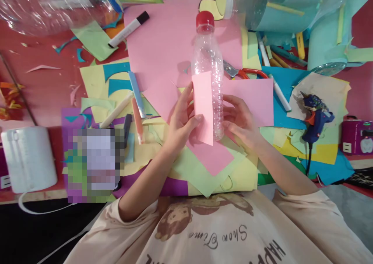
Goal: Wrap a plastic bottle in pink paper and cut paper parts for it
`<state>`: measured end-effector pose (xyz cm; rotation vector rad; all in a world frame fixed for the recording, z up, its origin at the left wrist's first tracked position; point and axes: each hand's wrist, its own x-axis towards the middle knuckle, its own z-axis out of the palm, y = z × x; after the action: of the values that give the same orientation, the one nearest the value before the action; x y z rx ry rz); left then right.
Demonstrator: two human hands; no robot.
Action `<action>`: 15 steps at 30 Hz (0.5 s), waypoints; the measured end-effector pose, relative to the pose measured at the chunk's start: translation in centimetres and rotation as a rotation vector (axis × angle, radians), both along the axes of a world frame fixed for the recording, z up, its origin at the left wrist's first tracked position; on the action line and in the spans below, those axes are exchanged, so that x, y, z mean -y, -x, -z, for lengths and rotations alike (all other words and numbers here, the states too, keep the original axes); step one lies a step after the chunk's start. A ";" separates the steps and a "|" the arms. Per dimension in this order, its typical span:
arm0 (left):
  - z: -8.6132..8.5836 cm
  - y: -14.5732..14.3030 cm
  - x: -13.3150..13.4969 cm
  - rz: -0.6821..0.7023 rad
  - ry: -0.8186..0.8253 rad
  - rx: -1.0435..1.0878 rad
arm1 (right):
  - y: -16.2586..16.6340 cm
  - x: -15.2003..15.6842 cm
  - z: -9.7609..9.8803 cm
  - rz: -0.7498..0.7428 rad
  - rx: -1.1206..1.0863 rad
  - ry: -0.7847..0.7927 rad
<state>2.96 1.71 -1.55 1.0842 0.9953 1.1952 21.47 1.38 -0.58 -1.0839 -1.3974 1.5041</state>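
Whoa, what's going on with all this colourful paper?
A person's left hand holds a pink paper strip along a clear, red-capped bottle, while the right hand is at the bottle's other side. I can't tell whether the strip is stuck on. Scissors and a blue glue gun lie nearby among the coloured paper.

Centre, small bottle (218, 112): clear, glossy plastic, smooth at the shoulder, finely ribbed lower down; its red cap (204, 21): opaque plastic; pink strip (203, 108) over its front: smooth, matt paper; large pink sheet (163, 42) towards 12 o'clock: matt paper, lightly creased; scissors (247, 73) at 2 o'clock: shiny metal blades, glossy orange-red plastic handles; glue gun (317, 120) at 3 o'clock: blue plastic; shirt (204, 229) at 6 o'clock: soft, matt cloth; large bottle (67, 11) at 10 o'clock: clear plastic, glossy, contoured; marker (128, 30) at 11 o'clock: smooth white plastic.
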 end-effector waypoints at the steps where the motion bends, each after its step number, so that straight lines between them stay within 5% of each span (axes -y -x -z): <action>1: 0.0 0.0 0.0 0.003 -0.001 0.003 | 0.0 0.1 -0.1 -0.009 0.004 0.002; 15: -0.5 0.3 0.0 0.078 0.025 -0.018 | -0.3 0.7 -0.9 -0.011 0.186 -0.260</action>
<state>2.63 1.73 -1.02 1.1058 0.9711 1.1087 21.80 0.70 0.31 -1.0732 -1.6770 1.2120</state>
